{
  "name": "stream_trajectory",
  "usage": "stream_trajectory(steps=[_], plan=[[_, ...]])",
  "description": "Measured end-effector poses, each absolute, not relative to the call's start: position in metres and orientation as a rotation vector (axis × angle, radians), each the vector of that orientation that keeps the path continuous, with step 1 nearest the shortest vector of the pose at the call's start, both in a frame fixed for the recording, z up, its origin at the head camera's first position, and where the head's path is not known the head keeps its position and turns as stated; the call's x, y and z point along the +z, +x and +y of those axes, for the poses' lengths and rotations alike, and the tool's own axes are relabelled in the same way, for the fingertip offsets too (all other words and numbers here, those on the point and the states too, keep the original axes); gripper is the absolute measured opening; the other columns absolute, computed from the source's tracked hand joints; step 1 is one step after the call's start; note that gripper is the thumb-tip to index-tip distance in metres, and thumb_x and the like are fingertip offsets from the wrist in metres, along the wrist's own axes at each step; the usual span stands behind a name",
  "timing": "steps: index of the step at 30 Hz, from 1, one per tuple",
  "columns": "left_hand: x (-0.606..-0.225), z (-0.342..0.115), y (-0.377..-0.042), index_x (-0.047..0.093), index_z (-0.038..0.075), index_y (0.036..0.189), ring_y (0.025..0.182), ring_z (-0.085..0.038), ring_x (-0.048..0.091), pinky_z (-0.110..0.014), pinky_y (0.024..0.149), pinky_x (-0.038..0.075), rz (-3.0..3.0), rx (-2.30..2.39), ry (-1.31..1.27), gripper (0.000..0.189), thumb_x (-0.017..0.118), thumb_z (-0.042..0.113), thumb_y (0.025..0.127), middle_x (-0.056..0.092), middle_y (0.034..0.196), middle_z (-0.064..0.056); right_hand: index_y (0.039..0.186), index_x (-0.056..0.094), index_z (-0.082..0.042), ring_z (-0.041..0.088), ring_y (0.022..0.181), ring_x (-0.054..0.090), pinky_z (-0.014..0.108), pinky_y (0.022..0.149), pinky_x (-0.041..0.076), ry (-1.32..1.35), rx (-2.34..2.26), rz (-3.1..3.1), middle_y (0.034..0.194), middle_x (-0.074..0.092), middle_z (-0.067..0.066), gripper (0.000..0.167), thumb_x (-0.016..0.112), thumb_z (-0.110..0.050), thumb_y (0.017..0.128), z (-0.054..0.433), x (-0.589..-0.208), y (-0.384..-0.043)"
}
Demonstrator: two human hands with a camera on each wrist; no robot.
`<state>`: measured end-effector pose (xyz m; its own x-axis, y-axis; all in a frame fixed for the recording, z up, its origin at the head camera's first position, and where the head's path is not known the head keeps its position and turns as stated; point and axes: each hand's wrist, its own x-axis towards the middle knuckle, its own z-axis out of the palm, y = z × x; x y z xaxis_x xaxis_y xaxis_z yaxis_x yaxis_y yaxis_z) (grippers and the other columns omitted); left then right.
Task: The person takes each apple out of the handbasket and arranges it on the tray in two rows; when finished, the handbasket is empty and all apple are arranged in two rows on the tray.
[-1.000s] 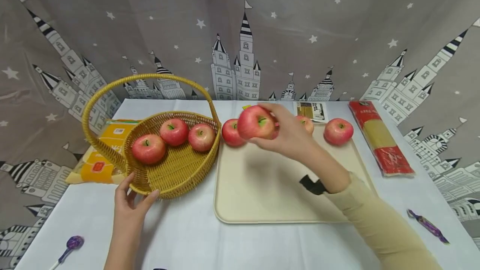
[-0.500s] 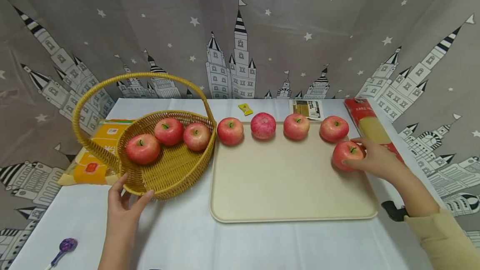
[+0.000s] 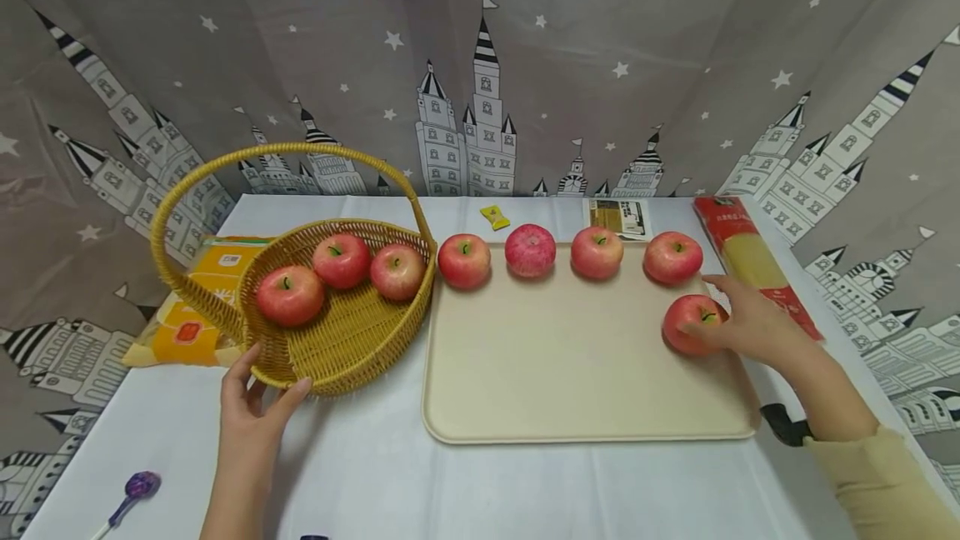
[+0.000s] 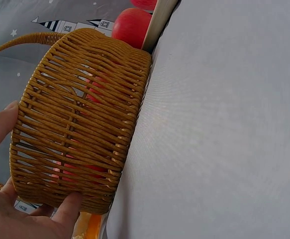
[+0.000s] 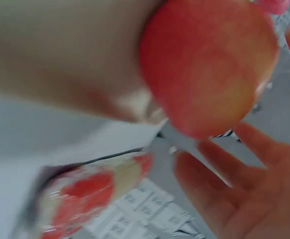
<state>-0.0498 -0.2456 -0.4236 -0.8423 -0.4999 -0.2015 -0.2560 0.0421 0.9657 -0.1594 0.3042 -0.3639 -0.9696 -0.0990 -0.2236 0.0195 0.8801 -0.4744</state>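
A yellow wicker basket [image 3: 358, 342] with an arched handle stands on the left with three red apples inside. My left hand [image 3: 251, 415] grips its near end; in the left wrist view the thumb [image 4: 4, 122] lies at the rim and the other fingers reach along the wall. At the right side of the beige tray [image 3: 555, 365] sits an apple [image 3: 688, 325]. My right hand [image 3: 757, 327] is beside this apple, its fingers spread and loosened around it, as the right wrist view shows. Several more apples, one of them an apple [image 3: 530, 252] turned stem-down, line the tray's far edge.
An orange-yellow packet [image 3: 197, 323] lies behind the basket's left side. To the tray's right is a red packet [image 3: 750, 257]. A small yellow candy [image 3: 495, 217] and a flat sachet [image 3: 619, 218] lie beyond the tray. Front left is a purple lollipop [image 3: 141, 486].
My right hand carried an apple from the middle of the tray to its right side, set it down and loosened its fingers. The left hand stayed on the basket.
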Motion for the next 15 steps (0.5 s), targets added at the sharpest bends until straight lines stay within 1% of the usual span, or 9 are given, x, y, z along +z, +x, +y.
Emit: stream_trajectory(steps=[2,3,6,9,10,11,13,15], plan=[[-0.424,-0.246,-0.049,0.022,0.031,0.151,0.145,-0.017,0.01,-0.04,0.114,0.025,-2.113,-1.9,0.777,0.085,0.075,0.016,0.086,0.001,0.159,0.009,0.147,0.027,0.003,0.05,0.122,0.035,0.069,0.085,0.044,-0.055,-0.714,2.865,0.14,0.034,0.032,0.101,0.069,-0.059,0.079,0.293,-0.357,-0.162],[-0.425,-0.247,-0.049,0.022,0.031,0.151,0.145,-0.018,0.01,-0.038,0.114,0.026,-2.122,-1.891,0.772,0.085,0.074,0.017,0.086,0.001,0.159,0.008,0.148,0.027,0.002,0.049,0.124,0.034,0.07,0.088,0.042,-0.06,-0.724,2.899,0.142,0.033,0.031,0.1,0.069,-0.059,0.08,0.286,-0.353,-0.163],[-0.425,-0.247,-0.049,0.021,0.032,0.151,0.145,-0.018,0.01,-0.036,0.113,0.027,-2.132,-1.874,0.769,0.085,0.075,0.018,0.086,0.001,0.159,0.007,0.148,0.031,-0.003,0.048,0.127,0.034,0.07,0.094,0.037,-0.131,-0.775,2.963,0.144,0.035,0.027,0.091,0.067,-0.055,0.083,0.255,-0.342,-0.169],[-0.425,-0.247,-0.048,0.021,0.031,0.151,0.145,-0.018,0.011,-0.036,0.113,0.027,-2.131,-1.874,0.771,0.085,0.074,0.017,0.086,0.001,0.159,0.007,0.147,0.036,-0.009,0.043,0.124,0.043,0.064,0.095,0.042,-0.261,-0.88,2.959,0.143,0.04,0.021,0.081,0.069,-0.049,0.085,0.217,-0.337,-0.176],[-0.424,-0.247,-0.048,0.021,0.03,0.151,0.145,-0.017,0.011,-0.037,0.114,0.026,-2.116,-1.887,0.774,0.085,0.074,0.016,0.086,0.001,0.159,0.008,0.146,0.037,-0.01,0.042,0.124,0.045,0.061,0.095,0.044,-0.311,-0.911,2.951,0.143,0.041,0.019,0.079,0.07,-0.047,0.085,0.203,-0.338,-0.178],[-0.424,-0.246,-0.048,0.021,0.03,0.151,0.145,-0.017,0.011,-0.039,0.114,0.025,-2.101,-1.901,0.774,0.085,0.074,0.015,0.086,0.001,0.159,0.008,0.146,0.038,-0.012,0.04,0.123,0.046,0.06,0.094,0.045,-0.361,-0.933,2.936,0.143,0.042,0.016,0.077,0.07,-0.046,0.085,0.188,-0.338,-0.181],[-0.423,-0.246,-0.048,0.021,0.028,0.151,0.145,-0.018,0.01,-0.04,0.116,0.022,-2.093,-1.916,0.761,0.086,0.074,0.014,0.086,0.001,0.159,0.008,0.144,0.042,-0.012,0.036,0.119,0.052,0.053,0.092,0.05,-0.476,-0.999,2.909,0.141,0.046,0.013,0.075,0.073,-0.043,0.084,0.159,-0.34,-0.186],[-0.422,-0.246,-0.048,0.02,0.028,0.152,0.145,-0.019,0.009,-0.042,0.117,0.019,-2.094,-1.926,0.756,0.087,0.074,0.014,0.086,0.0,0.159,0.008,0.143,0.044,-0.013,0.031,0.119,0.053,0.05,0.094,0.049,-0.593,-1.023,2.882,0.14,0.049,0.009,0.072,0.073,-0.042,0.083,0.129,-0.342,-0.189]])
